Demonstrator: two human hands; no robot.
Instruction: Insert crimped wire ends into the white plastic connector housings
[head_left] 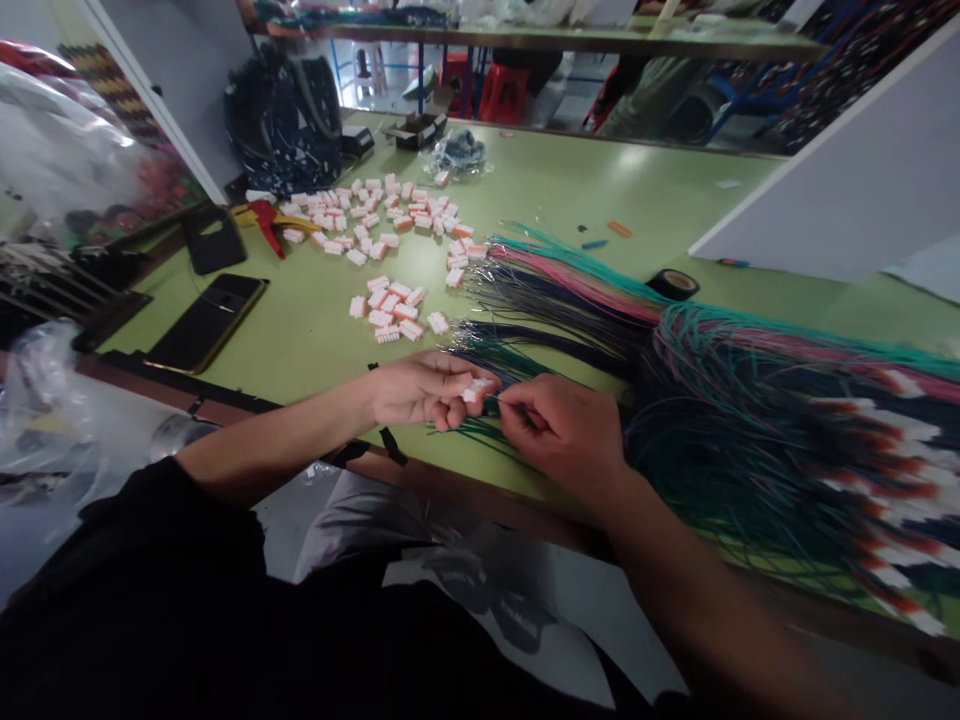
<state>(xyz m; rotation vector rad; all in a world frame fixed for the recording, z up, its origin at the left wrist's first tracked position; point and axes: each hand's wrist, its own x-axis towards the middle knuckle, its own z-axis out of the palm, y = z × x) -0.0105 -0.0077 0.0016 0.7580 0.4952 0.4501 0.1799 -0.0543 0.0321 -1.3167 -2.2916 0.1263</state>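
Note:
Between the fingertips of my left hand (431, 391) is a white and orange connector (477, 389), held over the green table (315, 330). My right hand (562, 425) is pinched just to its right, on what looks like a thin wire (495, 397) that meets the connector. Bundles of dark, pink and teal wires (577, 285) lie behind and to the right of my hands, their bare ends pointing left. Loose white and orange connectors (390, 305) lie beyond my left hand.
At the left lie a dark phone (208, 325) and a red and yellow tool (267, 224). Black tape (673, 284) sits behind the wires. Wires with connectors attached (900, 450) pile up at the right. A patterned bag (285, 120) stands at the back left.

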